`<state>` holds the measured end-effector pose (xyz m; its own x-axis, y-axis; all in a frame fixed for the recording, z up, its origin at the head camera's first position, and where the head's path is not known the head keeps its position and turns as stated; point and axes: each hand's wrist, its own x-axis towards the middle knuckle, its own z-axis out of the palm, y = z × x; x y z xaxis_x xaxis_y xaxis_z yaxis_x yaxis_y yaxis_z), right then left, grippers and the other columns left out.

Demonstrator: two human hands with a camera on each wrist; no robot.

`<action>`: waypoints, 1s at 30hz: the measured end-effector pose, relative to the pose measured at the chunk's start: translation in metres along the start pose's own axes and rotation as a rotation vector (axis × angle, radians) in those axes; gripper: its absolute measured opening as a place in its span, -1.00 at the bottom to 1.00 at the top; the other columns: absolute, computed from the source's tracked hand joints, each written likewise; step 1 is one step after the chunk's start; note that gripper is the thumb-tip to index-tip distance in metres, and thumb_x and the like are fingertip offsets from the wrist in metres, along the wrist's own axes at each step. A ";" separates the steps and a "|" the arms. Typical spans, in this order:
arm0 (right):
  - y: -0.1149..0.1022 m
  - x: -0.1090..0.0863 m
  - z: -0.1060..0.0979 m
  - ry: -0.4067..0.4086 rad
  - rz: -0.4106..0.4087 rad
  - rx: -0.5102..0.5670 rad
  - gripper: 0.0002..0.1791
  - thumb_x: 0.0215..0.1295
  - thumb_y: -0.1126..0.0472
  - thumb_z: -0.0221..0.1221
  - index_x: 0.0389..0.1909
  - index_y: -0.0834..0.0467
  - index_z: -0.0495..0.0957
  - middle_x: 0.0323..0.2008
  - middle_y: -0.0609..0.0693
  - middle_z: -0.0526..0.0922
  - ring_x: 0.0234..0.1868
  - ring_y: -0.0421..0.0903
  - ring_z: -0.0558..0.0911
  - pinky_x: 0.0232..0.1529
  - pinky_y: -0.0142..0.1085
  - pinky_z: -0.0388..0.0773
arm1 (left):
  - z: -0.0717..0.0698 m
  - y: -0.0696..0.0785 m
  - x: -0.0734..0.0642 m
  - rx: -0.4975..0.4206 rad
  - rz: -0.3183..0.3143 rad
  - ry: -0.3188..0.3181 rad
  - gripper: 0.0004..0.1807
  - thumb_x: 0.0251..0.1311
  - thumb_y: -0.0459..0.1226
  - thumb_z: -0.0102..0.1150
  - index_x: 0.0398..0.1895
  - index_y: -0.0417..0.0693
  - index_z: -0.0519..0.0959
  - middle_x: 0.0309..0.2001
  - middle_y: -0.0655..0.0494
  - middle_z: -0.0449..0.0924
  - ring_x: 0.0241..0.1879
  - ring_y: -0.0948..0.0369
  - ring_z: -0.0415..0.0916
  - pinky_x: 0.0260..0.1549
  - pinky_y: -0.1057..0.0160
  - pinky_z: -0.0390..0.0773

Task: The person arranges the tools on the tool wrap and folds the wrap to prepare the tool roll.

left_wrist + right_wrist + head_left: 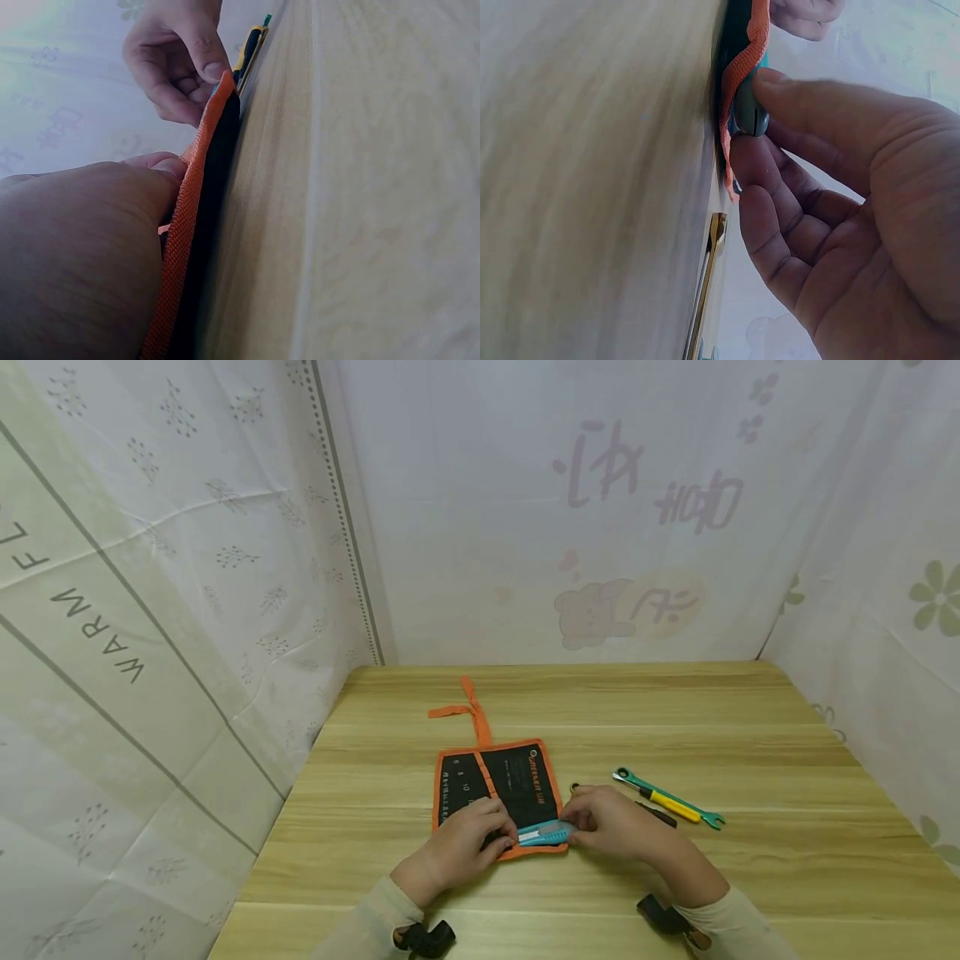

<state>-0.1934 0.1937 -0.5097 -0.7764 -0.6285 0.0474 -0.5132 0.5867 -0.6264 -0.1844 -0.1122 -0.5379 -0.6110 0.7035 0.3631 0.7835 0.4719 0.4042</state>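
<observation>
A black tool pouch (521, 785) with orange trim lies spread on the table, printed with sizes and lettering. Across its near edge sits a light-blue utility knife (546, 834). My right hand (618, 822) pinches the knife's right end between thumb and fingers; its grey-green end (751, 112) shows in the right wrist view. At the knife's left end, my left hand (468, 843) bends its fingers over the pouch and pinches it near the orange edging (184, 240), its fingertips partly hidden.
Right of the pouch lie a green wrench (707, 817), a yellow-handled tool (675, 806) and a dark-handled tool (657, 814), partly behind my right hand. Orange tie straps (477, 718) stretch from the pouch toward the back. Patterned curtains (525, 527) enclose the wooden table (600, 710).
</observation>
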 end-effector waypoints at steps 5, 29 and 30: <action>-0.001 0.002 0.002 -0.007 -0.011 -0.018 -0.80 0.33 0.18 0.45 -0.05 -0.06 0.78 -0.29 -0.30 0.55 -0.36 -0.34 0.51 -0.34 -0.36 0.55 | 0.000 0.000 0.000 -0.002 0.004 0.001 -0.95 0.46 -0.16 0.31 -0.18 0.28 0.64 -0.19 0.42 0.50 -0.19 0.42 0.44 -0.14 0.41 0.53; -0.021 0.012 0.005 -0.054 -0.034 -0.058 -0.82 0.37 0.26 0.41 -0.05 0.10 0.78 -0.23 -0.23 0.58 -0.37 -0.33 0.53 -0.34 -0.40 0.54 | 0.000 0.001 0.001 0.004 -0.005 -0.013 -0.95 0.46 -0.16 0.31 -0.17 0.27 0.64 -0.19 0.43 0.48 -0.20 0.43 0.42 -0.16 0.42 0.52; -0.022 0.012 0.005 -0.053 -0.039 -0.056 -0.82 0.36 0.27 0.41 -0.05 0.10 0.78 -0.23 -0.22 0.59 -0.37 -0.33 0.54 -0.34 -0.40 0.55 | 0.000 0.001 0.001 0.006 -0.004 -0.015 -0.95 0.46 -0.16 0.31 -0.17 0.27 0.63 -0.19 0.43 0.48 -0.20 0.43 0.42 -0.16 0.42 0.52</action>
<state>-0.1895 0.1704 -0.4992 -0.7358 -0.6766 0.0286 -0.5633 0.5880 -0.5805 -0.1840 -0.1112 -0.5375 -0.6127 0.7092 0.3488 0.7815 0.4779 0.4011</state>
